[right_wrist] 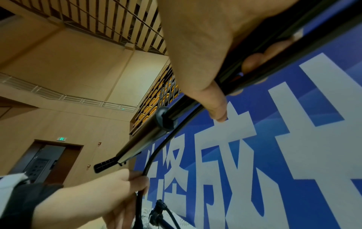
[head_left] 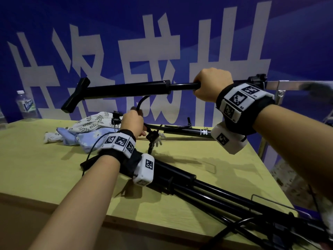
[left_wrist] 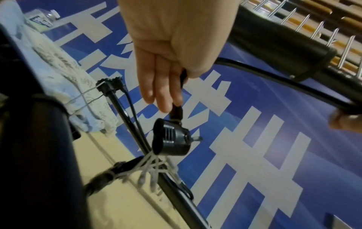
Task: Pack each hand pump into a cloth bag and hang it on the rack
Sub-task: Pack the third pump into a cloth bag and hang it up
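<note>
Hand pump [head_left: 126,90], black, T-handle: held level above the bench [head_left: 36,159], unbagged. Cloth bags [head_left: 84,130], floral, heaped at left on bench, apparently empty. Left hand [head_left: 132,123] pinches the pump's hose [left_wrist: 274,77] near its nozzle. Right hand [head_left: 212,85] is clamped round the shaft. Further pumps [head_left: 207,192] lie unpacked on bench. Rack [head_left: 281,85], far right: nothing visibly hung.

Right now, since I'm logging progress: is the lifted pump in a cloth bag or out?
Out. The right hand holds the bare pump in the air; the cloth bags lie crumpled on the table.
</note>
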The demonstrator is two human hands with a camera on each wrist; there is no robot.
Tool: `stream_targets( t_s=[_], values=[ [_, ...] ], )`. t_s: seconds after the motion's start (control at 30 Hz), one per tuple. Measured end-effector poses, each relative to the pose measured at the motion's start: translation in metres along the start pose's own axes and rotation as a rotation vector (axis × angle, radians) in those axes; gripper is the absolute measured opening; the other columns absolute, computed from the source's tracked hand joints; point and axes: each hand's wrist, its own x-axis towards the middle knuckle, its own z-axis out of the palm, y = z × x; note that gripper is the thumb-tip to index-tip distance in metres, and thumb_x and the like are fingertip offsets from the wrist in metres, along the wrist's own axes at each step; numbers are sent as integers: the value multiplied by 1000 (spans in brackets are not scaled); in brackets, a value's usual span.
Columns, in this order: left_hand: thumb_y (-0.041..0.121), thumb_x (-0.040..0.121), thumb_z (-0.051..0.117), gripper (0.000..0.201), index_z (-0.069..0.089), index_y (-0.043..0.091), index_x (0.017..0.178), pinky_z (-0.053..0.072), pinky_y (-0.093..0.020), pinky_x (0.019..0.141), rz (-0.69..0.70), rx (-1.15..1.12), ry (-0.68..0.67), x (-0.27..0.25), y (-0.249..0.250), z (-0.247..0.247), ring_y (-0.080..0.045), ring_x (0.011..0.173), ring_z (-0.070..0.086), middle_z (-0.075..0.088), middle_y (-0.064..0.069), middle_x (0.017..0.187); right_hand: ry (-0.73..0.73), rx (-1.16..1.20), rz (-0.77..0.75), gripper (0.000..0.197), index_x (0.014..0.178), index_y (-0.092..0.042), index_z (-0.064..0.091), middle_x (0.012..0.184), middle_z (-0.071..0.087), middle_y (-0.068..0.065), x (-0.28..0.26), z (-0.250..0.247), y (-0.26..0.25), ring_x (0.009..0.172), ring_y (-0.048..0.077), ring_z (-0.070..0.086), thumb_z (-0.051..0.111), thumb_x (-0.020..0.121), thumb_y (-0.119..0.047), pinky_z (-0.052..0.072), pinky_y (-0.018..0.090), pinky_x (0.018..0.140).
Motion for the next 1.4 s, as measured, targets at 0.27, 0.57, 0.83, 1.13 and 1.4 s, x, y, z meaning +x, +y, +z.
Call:
stream_targets(
  t_s=[0.27,0.57,0.83,1.13,1.4],
  values=[
    [25,100,36,20,50,10,101,56,-36,56,-1,-112,88,0,21,-16,-25,49,62,67,-9,76,-2,60,101,19,99,-18,69,68,53,-1,-6,-6,20,67,23,52,53,89,-21,35,27,57],
    [-7,92,34,34,47,11,117,49,-25,58,-66,-837,-42,5,46,-17,-17,82,63,53,0,106,7,106,136,19,101,-21,69,66,54,-5,-28,2,46,69,19,56,52,92,-24,36,23,51],
    [26,93,50,23,47,7,107,48,-51,90,-213,-1639,-270,-14,78,-16,-32,111,57,59,-17,110,62,162,250,18,104,-26,70,78,59,-6,-56,18,72,73,16,53,58,90,-28,37,27,63],
    [28,95,52,22,52,6,98,55,-42,74,-339,-1631,-227,-32,73,29,-29,97,63,63,-17,103,129,103,407,24,107,-22,69,111,58,7,-98,48,66,111,29,43,54,90,-15,31,40,96],
    [26,95,51,18,52,8,96,56,-41,73,-405,-1625,-185,-44,58,61,-29,97,60,60,-16,108,38,123,548,26,110,-24,68,120,55,8,-100,70,76,121,30,37,56,88,-15,25,44,102]
  ],
)
